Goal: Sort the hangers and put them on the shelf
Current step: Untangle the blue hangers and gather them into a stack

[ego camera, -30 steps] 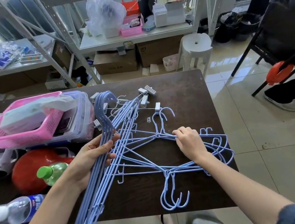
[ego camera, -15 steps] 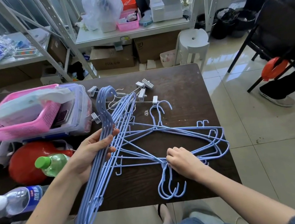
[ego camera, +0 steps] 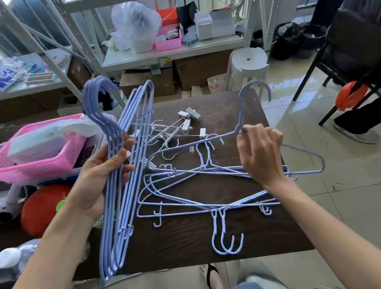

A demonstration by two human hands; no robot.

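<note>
While the left hand (ego camera: 100, 177) grips a hanger bundle (ego camera: 116, 177), the right hand (ego camera: 261, 152) lifts one hanger (ego camera: 243, 111) (apparently pinched).

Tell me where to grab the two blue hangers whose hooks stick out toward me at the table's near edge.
Take the two hangers by their paired necks, just above the hooks, coming from the near side. The hooks point at you, lie side by side and are uncovered, so one pinch could catch both; their far bars are tangled in the pile.

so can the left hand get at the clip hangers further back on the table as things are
Probably not. The left hand is closed around a bundle of blue hangers, so no fingers are free, and that bundle stands between it and the clip hangers. The right hand holds a single blue hanger.
</note>
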